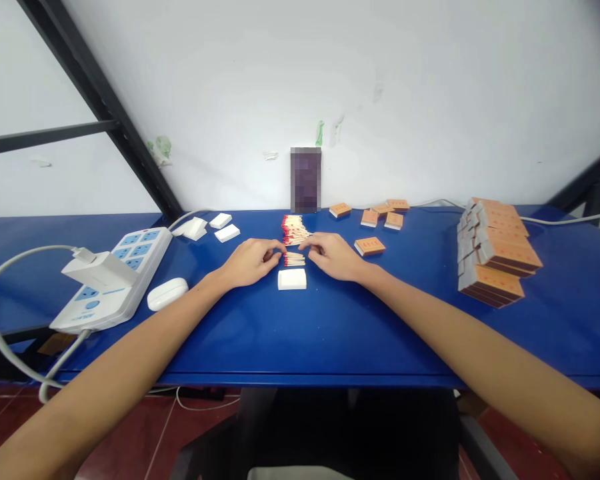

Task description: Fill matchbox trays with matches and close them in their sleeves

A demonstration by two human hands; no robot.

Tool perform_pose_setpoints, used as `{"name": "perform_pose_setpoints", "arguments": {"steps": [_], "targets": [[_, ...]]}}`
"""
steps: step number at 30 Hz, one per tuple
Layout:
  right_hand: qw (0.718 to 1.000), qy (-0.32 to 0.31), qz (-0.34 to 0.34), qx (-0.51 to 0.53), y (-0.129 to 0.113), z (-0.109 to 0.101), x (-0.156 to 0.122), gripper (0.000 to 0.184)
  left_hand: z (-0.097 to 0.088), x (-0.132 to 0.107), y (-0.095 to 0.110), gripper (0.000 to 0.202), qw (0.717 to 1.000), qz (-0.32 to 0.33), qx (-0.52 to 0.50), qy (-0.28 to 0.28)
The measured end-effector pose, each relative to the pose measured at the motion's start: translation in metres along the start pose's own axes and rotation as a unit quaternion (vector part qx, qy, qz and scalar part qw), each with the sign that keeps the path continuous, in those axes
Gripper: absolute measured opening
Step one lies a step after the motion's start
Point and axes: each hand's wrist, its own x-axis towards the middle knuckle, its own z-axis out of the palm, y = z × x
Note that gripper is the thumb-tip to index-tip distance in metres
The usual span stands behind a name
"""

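Note:
A short row of red-headed matches lies on the blue table between my two hands. My left hand rests at the red-head end, its bent index finger and thumb apart at the tips. On the plain-stick end is my right hand, with its index finger reaching to the sticks and its thumb slightly apart. Just behind the row, a looser pile of matches touches or nearly touches my fingertips. A white inner matchbox tray sits directly in front of the row.
Several orange matchbox sleeves lie at the back right, beside stacked matchboxes. White trays lie at the back left. A power strip with a plugged-in charger and a white earbud case are left. A blurred dark box stands against the wall.

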Motion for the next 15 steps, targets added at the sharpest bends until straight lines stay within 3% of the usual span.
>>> {"name": "perform_pose_setpoints", "arguments": {"steps": [8,15], "targets": [[1.0,-0.016,-0.01,-0.005,-0.0024,-0.0009,-0.0006,0.027,0.0003,-0.0001,-0.0005,0.035,1.0,-0.007,-0.003,0.001],[0.999,-0.034,-0.014,0.014,0.0007,-0.0007,0.0019,0.033,-0.0035,0.0006,0.0043,0.043,1.0,0.014,0.003,-0.015]]}}
